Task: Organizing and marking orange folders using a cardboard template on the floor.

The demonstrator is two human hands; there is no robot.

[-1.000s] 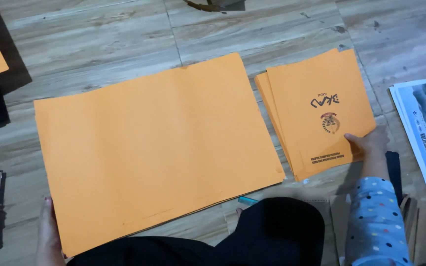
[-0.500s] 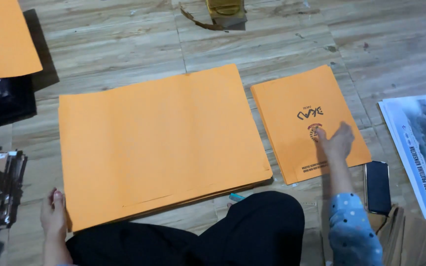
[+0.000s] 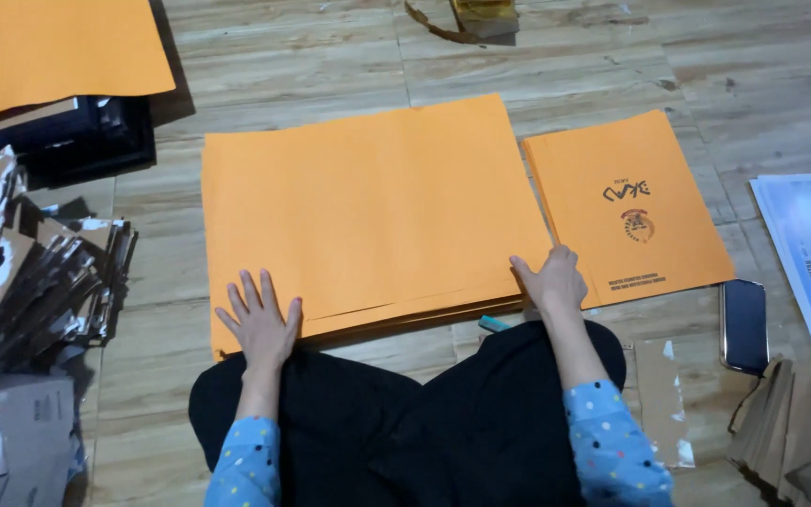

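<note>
Wood-look floor planks (image 3: 265, 66) fill my view, and I sit cross-legged on them with work laid out in front of my knees. Largest is the stack of big orange sheets (image 3: 368, 207), lying flat and roughly squared, its near edge stepped as if the top sheets have slid a little. My left hand (image 3: 260, 324) rests open on its near left corner, fingers spread, palm down, gripping nothing; I judge it pins the pile. Just right of it lies the smaller pile of printed orange folders (image 3: 626, 202), close by for reach. My right hand (image 3: 551, 282) sits at the big stack's near right corner, fingers curled on the edge, touching both piles. Off left, dark packaging scraps (image 3: 39, 282); right, a black phone (image 3: 743, 324).
</note>
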